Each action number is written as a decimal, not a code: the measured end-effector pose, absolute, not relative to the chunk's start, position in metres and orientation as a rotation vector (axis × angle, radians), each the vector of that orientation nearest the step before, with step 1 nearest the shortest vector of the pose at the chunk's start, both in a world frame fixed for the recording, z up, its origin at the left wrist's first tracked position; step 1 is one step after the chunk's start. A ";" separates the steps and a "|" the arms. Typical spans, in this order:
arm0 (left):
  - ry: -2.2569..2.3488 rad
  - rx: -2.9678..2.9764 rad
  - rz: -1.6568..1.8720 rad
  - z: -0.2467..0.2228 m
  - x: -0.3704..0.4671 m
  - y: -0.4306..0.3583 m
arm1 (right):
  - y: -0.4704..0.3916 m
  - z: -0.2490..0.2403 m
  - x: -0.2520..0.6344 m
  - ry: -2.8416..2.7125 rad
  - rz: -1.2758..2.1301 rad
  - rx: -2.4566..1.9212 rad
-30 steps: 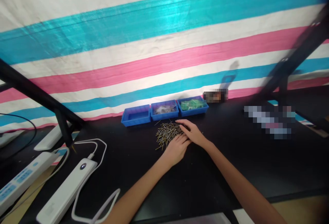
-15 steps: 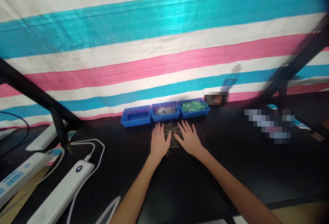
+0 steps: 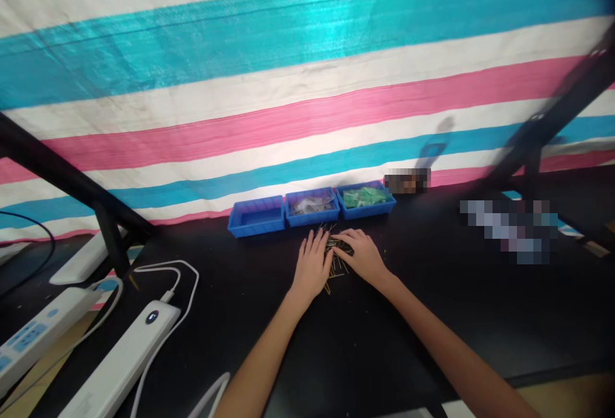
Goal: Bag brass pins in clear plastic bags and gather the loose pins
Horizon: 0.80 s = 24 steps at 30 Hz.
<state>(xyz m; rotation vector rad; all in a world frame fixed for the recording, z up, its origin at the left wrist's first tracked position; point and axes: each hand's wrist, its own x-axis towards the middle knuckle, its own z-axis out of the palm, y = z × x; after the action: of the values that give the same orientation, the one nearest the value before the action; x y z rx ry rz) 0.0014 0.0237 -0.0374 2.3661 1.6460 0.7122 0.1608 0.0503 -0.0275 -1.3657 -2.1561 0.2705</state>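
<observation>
Black table (image 3: pixel 432 315): pin pile (image 3: pixel 335 258) now tighter.

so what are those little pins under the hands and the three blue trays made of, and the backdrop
Pins: likely metal, brass or gold toned; thin, straight, with a slight glint. Blue trays: probably moulded plastic, with an even saturated colour and smooth rims. Backdrop: looks like woven plastic tarpaulin, striped, with a sheen and a fine weave. Left hand and right hand lie flat on the pins.

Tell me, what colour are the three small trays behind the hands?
Blue: the three small trays are all blue plastic, seen in the head view.
</observation>
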 end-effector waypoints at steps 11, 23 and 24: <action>1.614 2.287 0.846 -0.037 0.003 0.024 | 0.053 -0.031 0.161 -1.906 0.435 -1.245; 1.417 1.817 1.488 -0.017 0.013 0.020 | 0.048 -0.013 0.156 -1.586 0.892 -0.927; 1.383 1.766 1.515 -0.016 0.014 0.020 | 0.047 -0.014 0.155 -1.576 0.920 -0.906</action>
<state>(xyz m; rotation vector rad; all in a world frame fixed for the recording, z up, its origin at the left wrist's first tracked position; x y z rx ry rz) 0.0141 0.0198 -0.0162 1.7656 1.3826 1.5151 0.1550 0.0471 -0.0136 -0.9063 -1.5765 0.9197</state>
